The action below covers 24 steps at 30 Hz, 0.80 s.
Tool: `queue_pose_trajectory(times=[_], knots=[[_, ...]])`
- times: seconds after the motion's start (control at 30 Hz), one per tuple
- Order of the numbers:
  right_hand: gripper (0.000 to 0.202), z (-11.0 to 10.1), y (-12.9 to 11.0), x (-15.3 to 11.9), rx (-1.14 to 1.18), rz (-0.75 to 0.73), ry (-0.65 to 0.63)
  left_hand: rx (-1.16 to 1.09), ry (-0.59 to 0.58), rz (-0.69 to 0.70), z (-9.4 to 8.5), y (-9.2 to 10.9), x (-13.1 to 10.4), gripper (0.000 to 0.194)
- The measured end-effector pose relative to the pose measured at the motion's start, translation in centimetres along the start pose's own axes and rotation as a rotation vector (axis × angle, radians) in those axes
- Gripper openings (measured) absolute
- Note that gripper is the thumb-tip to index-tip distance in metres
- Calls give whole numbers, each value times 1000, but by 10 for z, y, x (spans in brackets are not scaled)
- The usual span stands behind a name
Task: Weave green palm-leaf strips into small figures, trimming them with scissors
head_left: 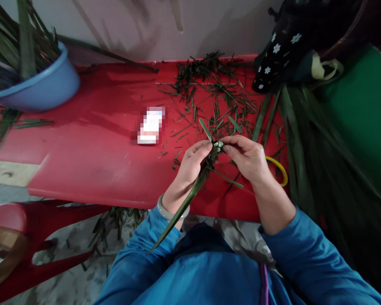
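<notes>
L hand [195, 159] + R hand [248, 156]: both pinching woven leaf piece [218, 146], held over red table [114, 169], nr leaf scraps [216, 114]. I see phone [151, 126] to L, blue basin [41, 91] far L.

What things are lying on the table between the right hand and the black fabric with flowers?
In the head view, small leaf scraps and longer leaf strips lie between the right hand and the flower-print fabric.
</notes>
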State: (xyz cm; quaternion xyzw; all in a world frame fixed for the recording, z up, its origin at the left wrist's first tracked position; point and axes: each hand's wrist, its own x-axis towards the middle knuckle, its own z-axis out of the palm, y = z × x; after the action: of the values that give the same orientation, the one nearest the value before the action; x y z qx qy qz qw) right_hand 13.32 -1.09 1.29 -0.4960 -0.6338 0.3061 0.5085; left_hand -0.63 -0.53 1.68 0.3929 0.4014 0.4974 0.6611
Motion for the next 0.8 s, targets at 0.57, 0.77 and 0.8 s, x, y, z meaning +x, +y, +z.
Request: queue_pose_trajectory(times=[0.57,0.77,0.8], knots=[[14,-1,-1,-2,-9,-51,-44,2,-114,-39,5,8,-13,19],[14,-2,1,-2,-26,-59,-74,72,-70,8,3,4,-13,21],[14,-2,1,-2,-26,-58,-78,85,-43,33,3,3,-13,20]])
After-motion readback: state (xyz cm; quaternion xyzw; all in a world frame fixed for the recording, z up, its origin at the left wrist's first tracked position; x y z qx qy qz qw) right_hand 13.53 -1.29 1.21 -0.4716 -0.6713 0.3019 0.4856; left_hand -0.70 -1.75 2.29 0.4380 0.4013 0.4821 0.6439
